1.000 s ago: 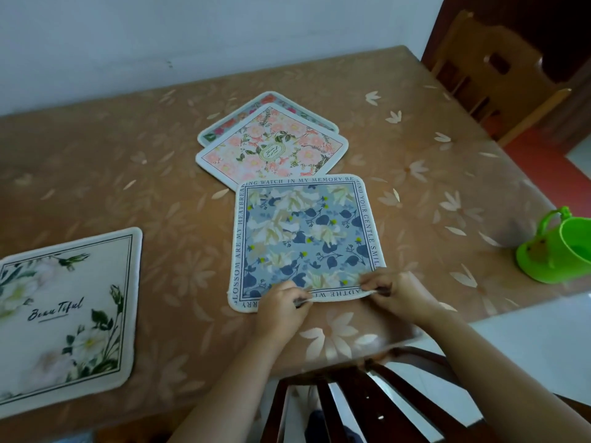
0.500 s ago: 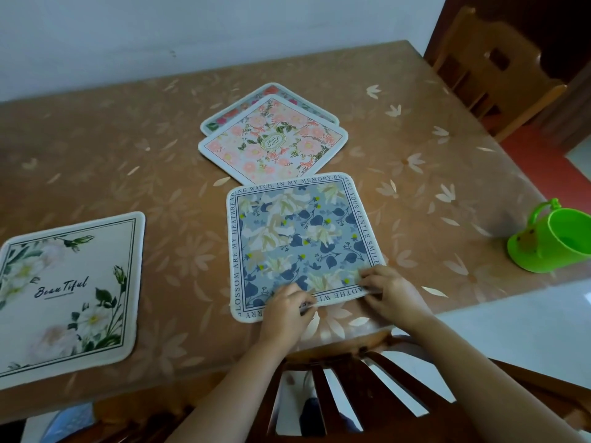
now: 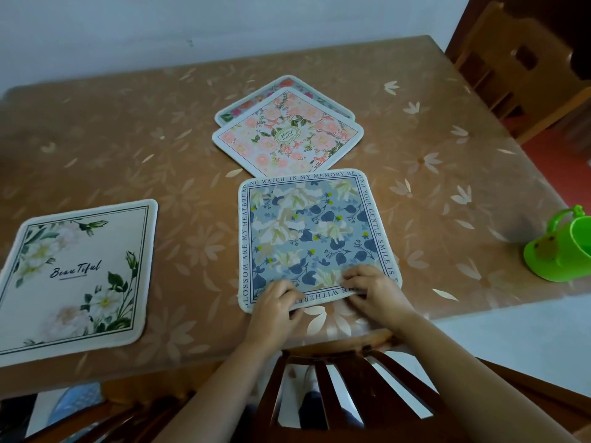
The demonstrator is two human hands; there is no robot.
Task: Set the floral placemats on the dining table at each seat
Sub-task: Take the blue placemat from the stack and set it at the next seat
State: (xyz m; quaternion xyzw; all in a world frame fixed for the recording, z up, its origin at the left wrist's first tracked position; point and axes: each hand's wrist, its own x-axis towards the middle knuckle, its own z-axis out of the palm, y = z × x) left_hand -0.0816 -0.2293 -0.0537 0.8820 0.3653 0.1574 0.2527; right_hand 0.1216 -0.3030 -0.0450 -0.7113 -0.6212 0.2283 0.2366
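A blue floral placemat [image 3: 311, 231] with a text border lies flat near the table's front edge, before a dark chair. My left hand [image 3: 276, 300] and my right hand [image 3: 372, 290] both pinch its near edge, fingers on top. A cream placemat [image 3: 73, 276] with white flowers and the word "Beautiful" lies at the front left. A pink floral placemat [image 3: 287, 135] rests turned like a diamond on another floral placemat [image 3: 256, 99] in the middle of the table.
The table [image 3: 128, 139] wears a brown flower-print cover. A green plastic cup [image 3: 566, 251] lies tipped at the right edge. A dark wooden chair back [image 3: 345, 388] stands right below my hands. A lighter wooden chair [image 3: 524, 68] sits at the far right. A white wall runs behind.
The blue placemat has slid slightly and squared up to the table edge under my hands. My fingers have moved a little further onto its near edge.
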